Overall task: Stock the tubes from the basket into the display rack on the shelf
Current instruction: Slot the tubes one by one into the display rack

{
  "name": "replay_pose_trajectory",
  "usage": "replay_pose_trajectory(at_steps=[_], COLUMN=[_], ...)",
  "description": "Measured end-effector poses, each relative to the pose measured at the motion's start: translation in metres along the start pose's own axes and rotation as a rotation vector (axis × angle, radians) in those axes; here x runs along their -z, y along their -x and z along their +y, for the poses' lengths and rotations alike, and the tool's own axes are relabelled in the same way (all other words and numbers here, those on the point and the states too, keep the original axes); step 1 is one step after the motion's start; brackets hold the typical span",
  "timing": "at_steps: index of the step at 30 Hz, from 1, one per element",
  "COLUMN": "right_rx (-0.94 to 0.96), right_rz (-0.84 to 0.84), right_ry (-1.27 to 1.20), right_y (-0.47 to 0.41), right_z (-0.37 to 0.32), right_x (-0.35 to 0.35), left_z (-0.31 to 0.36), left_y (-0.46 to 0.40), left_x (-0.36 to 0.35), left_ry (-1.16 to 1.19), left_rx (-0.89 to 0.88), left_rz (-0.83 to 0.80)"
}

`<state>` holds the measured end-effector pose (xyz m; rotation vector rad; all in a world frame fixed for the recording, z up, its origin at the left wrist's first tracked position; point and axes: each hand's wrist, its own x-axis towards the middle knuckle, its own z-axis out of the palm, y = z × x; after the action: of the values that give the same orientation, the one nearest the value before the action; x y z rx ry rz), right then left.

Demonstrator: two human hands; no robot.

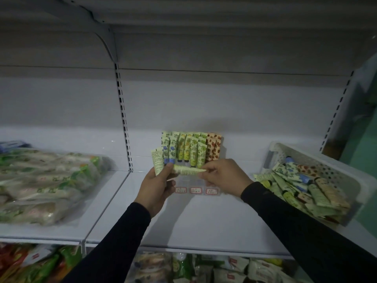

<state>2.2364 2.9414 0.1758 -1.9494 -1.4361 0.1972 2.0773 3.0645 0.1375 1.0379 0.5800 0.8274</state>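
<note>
A clear display rack (196,183) stands on the white shelf (204,221), holding several patterned tubes (189,147) upright in rows. My left hand (158,186) grips pale tubes (158,162) in front of the rack's left side. My right hand (223,176) pinches the end of one light tube (188,170) lying sideways between both hands. A white perforated basket (346,174) at the right holds a heap of tubes (299,184).
Bagged packages (44,182) lie on the shelf to the left. A slotted upright (123,117) divides the back panel. More packaged goods (204,266) fill the shelf below. The upper shelf overhangs above.
</note>
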Motion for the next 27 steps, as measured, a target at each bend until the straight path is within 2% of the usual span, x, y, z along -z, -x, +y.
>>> replay_pose_trajectory(at_steps=[3, 6, 10, 13, 16, 21, 27], right_rx=[0.131, 0.158, 0.013, -0.122, -0.186, -0.152, -0.022], right_rz=[0.071, 0.115, 0.147, 0.149, 0.128, 0.203, 0.363], right_ry=[0.096, 0.007, -0.321, -0.478, -0.669, -0.618, -0.141], right_y=[-0.003, -0.006, -0.01, -0.013, -0.013, -0.022, -0.049], right_z=[0.002, 0.003, 0.005, 0.006, 0.003, -0.003, -0.019], right_x=[-0.002, -0.001, 0.0, -0.002, -0.005, -0.003, 0.008], left_z=[0.001, -0.001, -0.002, -0.003, -0.006, -0.009, -0.017], left_y=[0.003, 0.005, 0.006, 0.005, 0.003, -0.004, -0.021], left_x=[0.002, 0.006, 0.005, 0.004, 0.004, 0.019, 0.066], left_ry=[0.007, -0.022, 0.07, 0.166, 0.127, -0.11, -0.383], left_rx=[0.068, 0.093, 0.099, 0.084, 0.063, -0.035, -0.164], left_rz=[-0.001, -0.025, -0.06, -0.067, -0.071, -0.049, 0.19])
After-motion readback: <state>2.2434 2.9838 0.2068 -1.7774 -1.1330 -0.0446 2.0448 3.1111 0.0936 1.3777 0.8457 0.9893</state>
